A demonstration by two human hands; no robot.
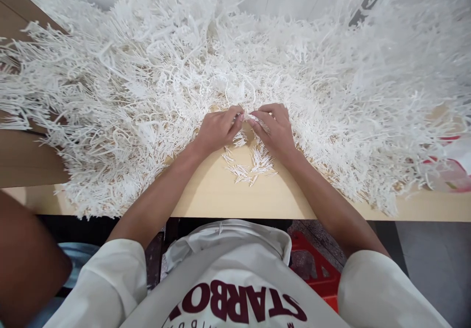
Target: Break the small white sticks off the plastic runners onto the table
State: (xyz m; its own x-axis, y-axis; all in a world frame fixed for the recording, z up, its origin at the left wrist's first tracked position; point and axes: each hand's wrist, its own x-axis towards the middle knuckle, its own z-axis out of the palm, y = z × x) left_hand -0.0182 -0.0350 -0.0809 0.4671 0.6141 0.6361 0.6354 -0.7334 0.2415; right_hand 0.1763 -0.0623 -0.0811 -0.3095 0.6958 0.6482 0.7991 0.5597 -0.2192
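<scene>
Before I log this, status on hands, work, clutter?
Left hand, right hand: pinching white strands between them. Loose white bits on tabletop, near side. White heap beyond and both sides.

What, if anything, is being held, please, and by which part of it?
A white stranded piece, gripped from either side by the left hand and right hand; the exact spots are hidden.

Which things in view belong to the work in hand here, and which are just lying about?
Part of the work:
left hand and right hand, pinching a white strip
white strand heap
short white sticks
table

Apparently just lying about:
brown box, left
red plastic item, below
pinkish container, right
</scene>
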